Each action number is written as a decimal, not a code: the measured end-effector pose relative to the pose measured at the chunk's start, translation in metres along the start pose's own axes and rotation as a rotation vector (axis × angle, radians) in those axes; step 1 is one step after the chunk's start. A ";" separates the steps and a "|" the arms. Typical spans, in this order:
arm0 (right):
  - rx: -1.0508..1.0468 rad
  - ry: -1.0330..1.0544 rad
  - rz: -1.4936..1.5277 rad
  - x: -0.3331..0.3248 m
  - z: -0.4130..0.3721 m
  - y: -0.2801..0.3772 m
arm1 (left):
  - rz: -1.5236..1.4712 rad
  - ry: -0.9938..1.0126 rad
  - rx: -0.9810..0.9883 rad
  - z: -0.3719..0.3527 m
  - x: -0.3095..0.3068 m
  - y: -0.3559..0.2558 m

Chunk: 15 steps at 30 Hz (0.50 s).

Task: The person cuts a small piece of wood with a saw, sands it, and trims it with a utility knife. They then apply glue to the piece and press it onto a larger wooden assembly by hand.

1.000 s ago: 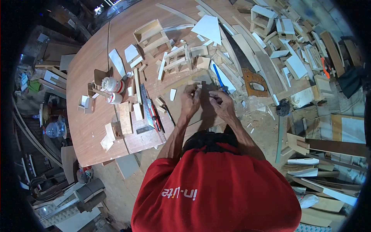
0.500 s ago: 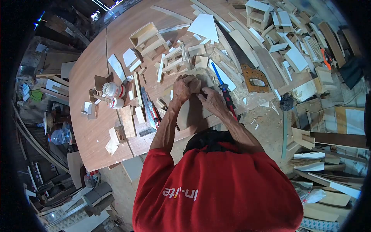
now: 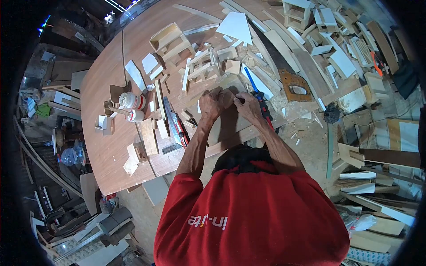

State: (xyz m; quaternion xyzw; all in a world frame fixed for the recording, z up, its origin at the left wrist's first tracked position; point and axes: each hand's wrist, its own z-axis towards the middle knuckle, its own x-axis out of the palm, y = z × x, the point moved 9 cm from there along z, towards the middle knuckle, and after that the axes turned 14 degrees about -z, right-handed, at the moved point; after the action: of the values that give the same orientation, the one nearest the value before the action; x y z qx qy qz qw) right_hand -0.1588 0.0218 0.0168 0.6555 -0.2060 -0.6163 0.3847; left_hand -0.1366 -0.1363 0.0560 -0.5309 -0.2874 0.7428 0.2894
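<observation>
As forearms (image 3: 194,150) reach fwd, L hand (image 3: 210,105) grips wood pc (image 3: 227,99); R hand (image 3: 249,107) half-curled, hold unclear.

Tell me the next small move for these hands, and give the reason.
I'd probably steady the small wooden piece with the left hand and use the right fingertips to check its edge. The left hand grips it, and the right hand is raised close beside it, though whether it touches is unclear.

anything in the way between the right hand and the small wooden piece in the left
Nothing visible. The left hand holds the small wooden piece and the right hand is close beside it; the handsaw lies off to the right, outside that gap.
</observation>
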 end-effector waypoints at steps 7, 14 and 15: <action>0.028 -0.001 -0.016 -0.001 -0.002 -0.002 | 0.074 0.005 0.037 0.001 0.004 -0.009; -0.006 0.001 -0.062 0.005 -0.001 -0.004 | 0.080 -0.019 0.048 0.001 0.005 -0.011; 0.011 0.022 -0.050 0.006 -0.001 -0.006 | 0.074 -0.023 0.038 0.000 0.005 -0.011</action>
State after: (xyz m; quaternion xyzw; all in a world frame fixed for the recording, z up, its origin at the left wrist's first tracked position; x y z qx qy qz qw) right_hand -0.1580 0.0212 0.0086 0.6693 -0.1886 -0.6174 0.3679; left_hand -0.1367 -0.1252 0.0605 -0.5271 -0.2566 0.7644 0.2684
